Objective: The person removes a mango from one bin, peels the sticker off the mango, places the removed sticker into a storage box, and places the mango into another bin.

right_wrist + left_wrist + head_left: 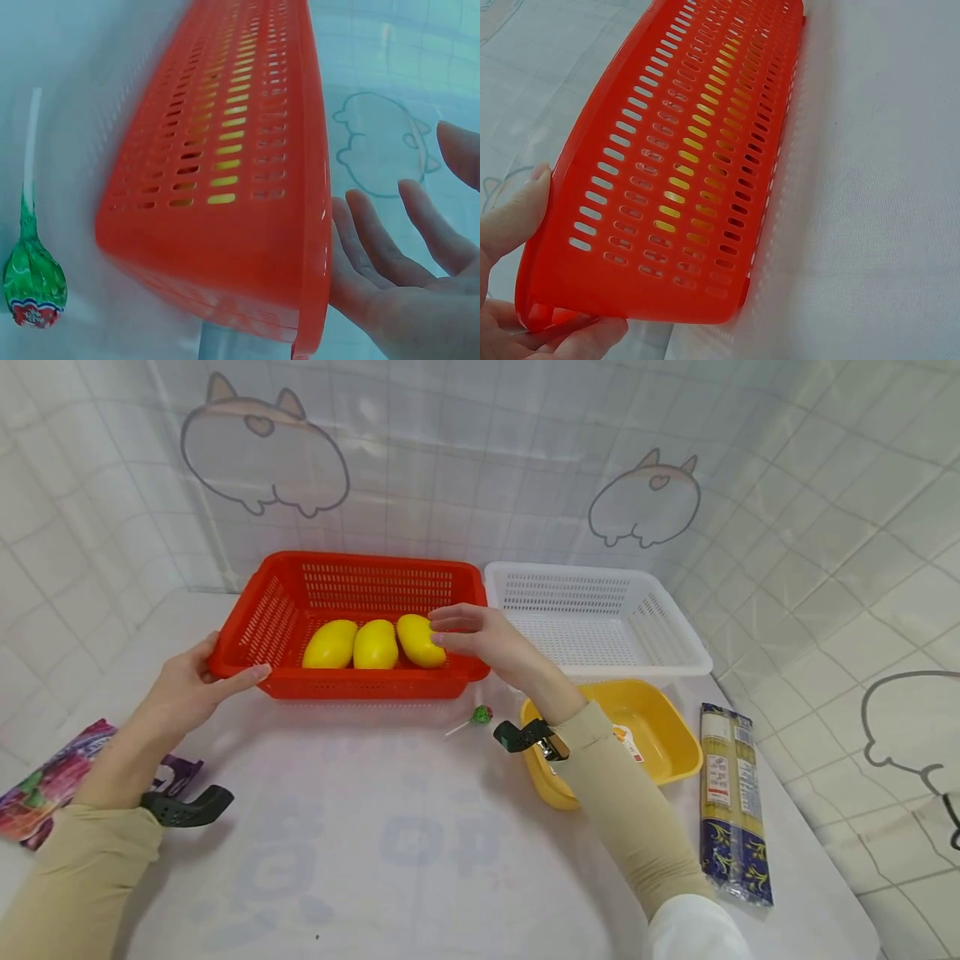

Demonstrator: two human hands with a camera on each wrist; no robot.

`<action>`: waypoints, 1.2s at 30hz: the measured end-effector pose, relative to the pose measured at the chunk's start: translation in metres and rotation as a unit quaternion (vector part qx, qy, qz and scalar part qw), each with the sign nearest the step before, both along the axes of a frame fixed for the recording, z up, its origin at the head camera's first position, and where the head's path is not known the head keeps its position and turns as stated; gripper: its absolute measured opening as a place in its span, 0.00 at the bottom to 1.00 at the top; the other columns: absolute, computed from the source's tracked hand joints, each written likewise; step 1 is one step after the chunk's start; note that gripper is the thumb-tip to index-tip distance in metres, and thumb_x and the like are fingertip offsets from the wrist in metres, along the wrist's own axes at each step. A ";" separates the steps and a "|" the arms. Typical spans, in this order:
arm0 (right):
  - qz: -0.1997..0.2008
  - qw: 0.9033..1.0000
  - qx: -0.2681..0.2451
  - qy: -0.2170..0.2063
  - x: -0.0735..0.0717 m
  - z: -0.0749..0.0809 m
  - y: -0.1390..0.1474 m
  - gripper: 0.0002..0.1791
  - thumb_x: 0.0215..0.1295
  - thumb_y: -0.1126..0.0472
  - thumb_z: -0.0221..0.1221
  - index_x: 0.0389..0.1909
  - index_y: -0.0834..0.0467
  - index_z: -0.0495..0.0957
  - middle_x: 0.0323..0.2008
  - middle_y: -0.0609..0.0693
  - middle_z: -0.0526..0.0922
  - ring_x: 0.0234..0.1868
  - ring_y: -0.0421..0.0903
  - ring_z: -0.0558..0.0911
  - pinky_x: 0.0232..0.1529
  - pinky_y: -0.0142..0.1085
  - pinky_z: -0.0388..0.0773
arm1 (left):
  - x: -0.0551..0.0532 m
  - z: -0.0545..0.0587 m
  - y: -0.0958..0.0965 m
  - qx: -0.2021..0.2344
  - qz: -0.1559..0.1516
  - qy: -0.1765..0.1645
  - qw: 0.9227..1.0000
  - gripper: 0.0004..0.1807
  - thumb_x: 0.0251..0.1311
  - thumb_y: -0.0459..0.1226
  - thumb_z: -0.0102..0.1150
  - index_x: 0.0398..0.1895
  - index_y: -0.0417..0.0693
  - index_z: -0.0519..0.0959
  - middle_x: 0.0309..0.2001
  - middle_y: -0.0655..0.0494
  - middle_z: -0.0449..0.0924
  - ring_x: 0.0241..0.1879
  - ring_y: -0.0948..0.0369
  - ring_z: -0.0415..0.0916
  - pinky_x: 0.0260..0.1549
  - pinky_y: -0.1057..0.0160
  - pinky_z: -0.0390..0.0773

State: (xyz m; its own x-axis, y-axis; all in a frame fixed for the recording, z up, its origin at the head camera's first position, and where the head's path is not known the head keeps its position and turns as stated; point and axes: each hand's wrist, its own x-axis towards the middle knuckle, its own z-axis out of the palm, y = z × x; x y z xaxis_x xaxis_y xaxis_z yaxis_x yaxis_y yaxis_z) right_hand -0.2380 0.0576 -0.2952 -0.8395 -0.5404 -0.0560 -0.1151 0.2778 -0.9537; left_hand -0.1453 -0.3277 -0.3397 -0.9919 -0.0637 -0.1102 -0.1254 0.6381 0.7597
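A red plastic basket point(360, 683) with slotted walls stands at the back left, with three yellow mangoes point(376, 645) side by side inside it. My left hand point(180, 689) grips its left end, thumb over the rim and fingers under the lip, as the left wrist view shows. Over the basket's right end hovers my right hand point(483, 639), close to the rightmost mango. In the right wrist view its fingers point(435, 225) are spread and loosely bent beside the rim, holding nothing. Through the slots of the red basket point(652, 172) some yellow shows.
A white basket point(600, 672) adjoins the red one on the right. In front of it are a yellow basin point(671, 727), under the right forearm, and a noodle pack point(731, 802). A green-wrapped lollipop point(482, 715) lies midway. A purple bag point(71, 760) lies by the left forearm.
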 end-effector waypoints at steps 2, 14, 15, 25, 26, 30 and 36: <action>0.003 1.000 0.003 0.006 0.003 0.000 0.001 0.22 0.67 0.53 0.64 0.61 0.45 0.77 0.63 0.46 0.77 0.62 0.43 0.75 0.64 0.43 0.75 | 0.000 0.000 0.000 -0.004 0.000 0.001 1.000 0.58 0.63 0.65 0.53 0.81 0.50 0.32 0.72 0.34 0.58 0.65 0.40 0.58 0.50 0.50 0.74; -0.043 0.999 -0.004 0.027 0.033 -0.004 0.023 0.26 0.68 0.52 0.63 0.66 0.44 0.72 0.63 0.43 0.77 0.63 0.43 0.76 0.66 0.45 0.73 | 0.001 0.002 0.001 -0.002 0.003 0.000 1.000 0.59 0.63 0.66 0.53 0.80 0.49 0.30 0.73 0.33 0.57 0.67 0.37 0.57 0.51 0.50 0.72; -0.047 0.999 -0.006 0.027 0.036 -0.004 0.026 0.26 0.68 0.52 0.63 0.66 0.44 0.72 0.62 0.42 0.77 0.62 0.43 0.77 0.66 0.45 0.74 | 0.001 0.002 0.001 -0.002 0.004 0.000 1.000 0.59 0.63 0.66 0.53 0.80 0.49 0.30 0.73 0.33 0.57 0.67 0.37 0.57 0.51 0.49 0.73; -0.071 0.995 -0.022 0.059 0.059 -0.010 0.054 0.26 0.69 0.56 0.61 0.68 0.48 0.71 0.64 0.50 0.76 0.63 0.47 0.76 0.66 0.47 0.74 | 0.000 0.001 0.001 0.005 0.007 0.004 1.000 0.59 0.63 0.65 0.53 0.80 0.49 0.29 0.73 0.33 0.56 0.67 0.36 0.56 0.58 0.35 0.68; -0.074 0.995 -0.025 0.061 0.060 -0.011 0.056 0.27 0.69 0.57 0.60 0.68 0.49 0.70 0.65 0.52 0.75 0.64 0.48 0.76 0.66 0.48 0.73 | 0.000 0.001 0.001 0.005 0.008 0.005 1.000 0.59 0.63 0.65 0.53 0.80 0.49 0.29 0.73 0.33 0.56 0.67 0.37 0.56 0.57 0.35 0.69; -0.095 0.994 -0.012 0.059 0.067 -0.013 0.068 0.29 0.70 0.56 0.60 0.70 0.50 0.68 0.67 0.53 0.73 0.65 0.49 0.75 0.67 0.48 0.73 | -0.001 -0.001 0.000 0.001 0.005 0.007 1.000 0.58 0.63 0.65 0.53 0.81 0.49 0.32 0.72 0.34 0.58 0.65 0.40 0.58 0.52 0.45 0.73; -0.118 0.991 -0.013 0.067 0.075 -0.015 0.087 0.30 0.69 0.59 0.62 0.71 0.52 0.67 0.68 0.53 0.71 0.67 0.51 0.73 0.67 0.48 0.72 | -0.003 -0.003 0.000 0.008 0.004 0.005 1.000 0.58 0.64 0.63 0.54 0.80 0.49 0.29 0.74 0.34 0.54 0.66 0.39 0.57 0.56 0.37 0.72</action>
State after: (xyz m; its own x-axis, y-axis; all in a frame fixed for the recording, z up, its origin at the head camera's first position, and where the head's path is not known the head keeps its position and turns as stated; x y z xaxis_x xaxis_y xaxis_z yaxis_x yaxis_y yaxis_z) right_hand -0.1626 0.1451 -0.3106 -0.9418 -0.3275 0.0754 -0.1753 0.2875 -0.9416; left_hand -0.1482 -0.3282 -0.3422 -0.9925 -0.0695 -0.1011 -0.1223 0.6244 0.7715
